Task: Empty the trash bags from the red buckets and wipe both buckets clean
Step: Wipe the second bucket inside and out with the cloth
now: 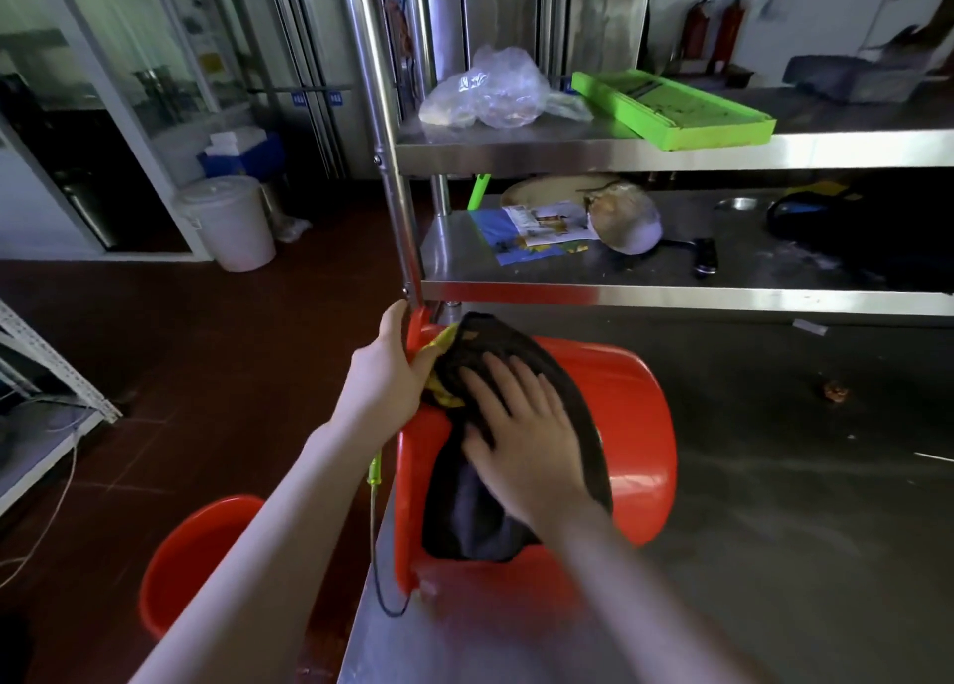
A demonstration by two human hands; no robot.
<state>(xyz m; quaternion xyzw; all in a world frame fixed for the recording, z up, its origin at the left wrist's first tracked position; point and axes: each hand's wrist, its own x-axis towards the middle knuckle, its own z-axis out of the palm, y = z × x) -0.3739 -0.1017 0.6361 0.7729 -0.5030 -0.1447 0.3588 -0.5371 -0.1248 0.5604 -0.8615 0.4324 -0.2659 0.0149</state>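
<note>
Wiping seems to be the step in hand. My right hand (521,435) lies flat, fingers straight and spread, pressing a dark cloth (467,523) with a bit of yellow at its edge against the mouth of the red bucket (637,425). That bucket lies on its side on the steel tabletop (774,528) at lower centre of the frame, its opening turned towards me and its base pointing to the right. My left hand (384,368) grips the upper left of its rim, thumb outside and fingers curled over the edge. So the hands are just beside each other but apart, one clamped on the rim to steady it, the other open on the cloth. I take the dark thing for a rag, not a trash bag, though it is crumpled and I can't be sure. If so, this bucket is already emptied and its cleaning is under way. How much of the inside is clean I cannot tell, since the cloth covers most of the opening. A thin wire handle (374,469) with a green grip hangs from the rim past the tabletop's edge. The second bucket (201,565) stands on the floor (206,332) at lower left of the frame, partly behind my left forearm. What shows of its inside is bare red with no bag, but whether it has been wiped I can't say. What is left, as I judge it, is finishing this wipe and then seeing to the second bucket if it still needs it.
</note>
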